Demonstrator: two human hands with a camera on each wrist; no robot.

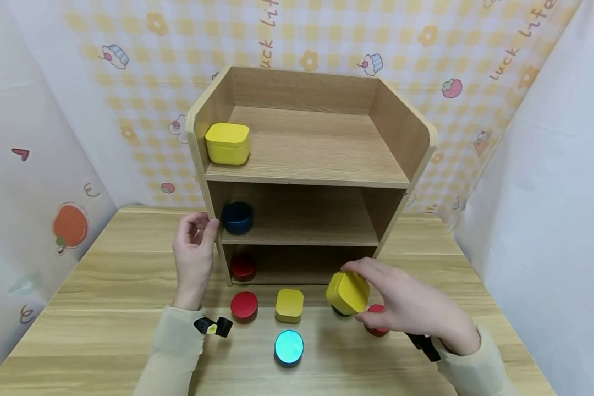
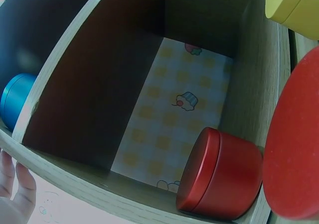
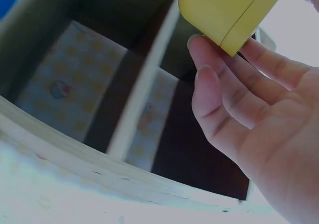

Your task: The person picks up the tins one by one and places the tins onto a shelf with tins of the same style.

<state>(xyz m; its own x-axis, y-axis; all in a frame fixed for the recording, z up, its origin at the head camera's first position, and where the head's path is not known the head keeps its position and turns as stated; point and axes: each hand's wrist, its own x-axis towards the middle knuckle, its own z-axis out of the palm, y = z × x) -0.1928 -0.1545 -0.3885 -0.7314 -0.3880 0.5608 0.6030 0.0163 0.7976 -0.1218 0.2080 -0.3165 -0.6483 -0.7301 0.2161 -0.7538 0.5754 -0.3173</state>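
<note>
My right hand [image 1: 413, 302] pinches a yellow rounded-square tin [image 1: 347, 292] between thumb and fingers, tilted in front of the shelf's lower right. Beneath it a dark round tin [image 1: 340, 312] is mostly hidden, and a red tin [image 1: 376, 320] is partly covered by the hand. My left hand [image 1: 194, 253] is at the left side panel of the wooden shelf [image 1: 307, 143], fingers loosely bent and thumb at the panel's front edge. Stacked on the shelf's left side are a yellow tin [image 1: 227, 144] on top, a blue round tin [image 1: 237, 218] in the middle and a red tin [image 1: 243, 268] below.
On the table [image 1: 104, 308] before the shelf stand a red round tin [image 1: 244, 307], a yellow square tin [image 1: 289, 306] and a shiny blue round tin [image 1: 289, 348]. A checked cloth [image 1: 307, 33] hangs behind the shelf, with white cloth at both sides.
</note>
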